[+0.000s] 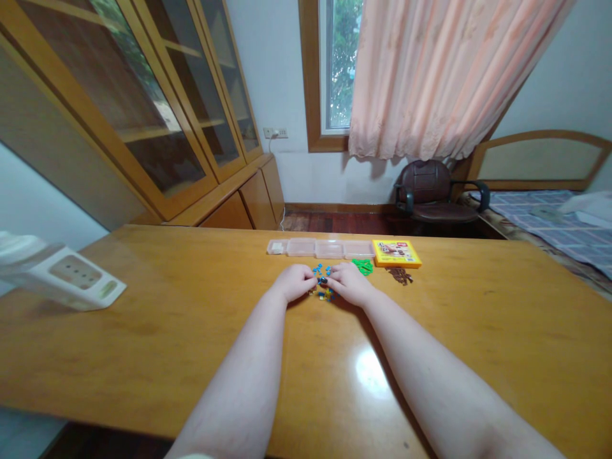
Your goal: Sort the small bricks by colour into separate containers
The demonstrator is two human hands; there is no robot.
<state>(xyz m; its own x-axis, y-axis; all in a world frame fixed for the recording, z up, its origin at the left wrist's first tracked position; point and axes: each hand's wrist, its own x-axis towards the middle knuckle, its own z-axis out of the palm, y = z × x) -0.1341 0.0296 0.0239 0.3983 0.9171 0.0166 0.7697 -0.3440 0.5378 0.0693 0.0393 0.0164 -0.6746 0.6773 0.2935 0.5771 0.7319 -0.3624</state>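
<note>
Between the left hand (295, 282) and right hand (352, 284), fingers curled, a small dark piece (322, 280) appears pinched by both; green pieces (364, 266) lie beside the right hand.

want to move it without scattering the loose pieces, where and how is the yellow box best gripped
Probably by its right edge, thumb on top, coming from the right. The yellow box lies flat, and that edge is farthest from the clear containers and green pieces at its left; brown pieces lie before its near edge.

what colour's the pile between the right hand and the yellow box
The pile is green, seen best in the head view.
</note>
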